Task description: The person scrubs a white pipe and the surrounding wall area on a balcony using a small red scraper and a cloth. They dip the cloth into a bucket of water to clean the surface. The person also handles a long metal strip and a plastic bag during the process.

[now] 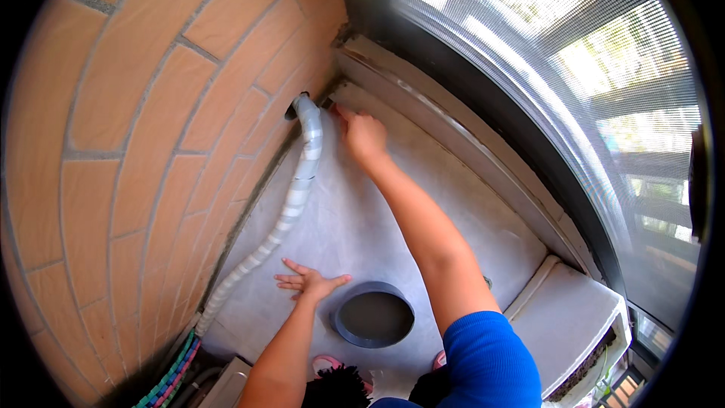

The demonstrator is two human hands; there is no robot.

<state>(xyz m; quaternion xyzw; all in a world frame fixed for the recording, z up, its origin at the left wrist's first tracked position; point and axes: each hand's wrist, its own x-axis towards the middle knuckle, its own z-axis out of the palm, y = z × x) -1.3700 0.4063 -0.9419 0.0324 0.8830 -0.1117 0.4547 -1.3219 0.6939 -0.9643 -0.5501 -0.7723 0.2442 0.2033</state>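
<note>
1. Right hand (pixel 362 136): arm stretched to the far corner, beside the upper end of the pipe. Fingers bent inward, narrow in form; whether anything is gripped cannot be told. The long reach is presumably needed because the corner lies well away from the body.
2. Left hand (pixel 308 283): wide, fingers splayed toward the left, thumb toward the right; nothing held. Positioned just left of the basin, perhaps for balance; contact with the floor cannot be told.
3. Wrapped pipe (pixel 297 189): flexible-looking, bound in pale grey and white tape, the overlapping turns giving a banded surface. Runs from the far corner to the near left along the wall, its bend apparently following the way out of the wall.
4. Hole (pixel 290 112): dark, rounded, in the wall at the pipe's far end; seemingly the pipe's passage.
5. Basin (pixel 374 288): round, dark grey, smooth-rimmed, dull grey-brown inside; contents, if any, unclear. Stands on the floor between the forearms, probably for easy access.
6. Wall (pixel 151 106): orange-tan rectangular tiles, faintly rippled, grey joints.
7. Floor (pixel 483 219): pale grey, cement-like, blotched.
8. Window (pixel 589 68): right side, dark frame, fine mesh.
9. Planter (pixel 563 317): near right, whitish, boxy, dark soil-like filling.
</note>
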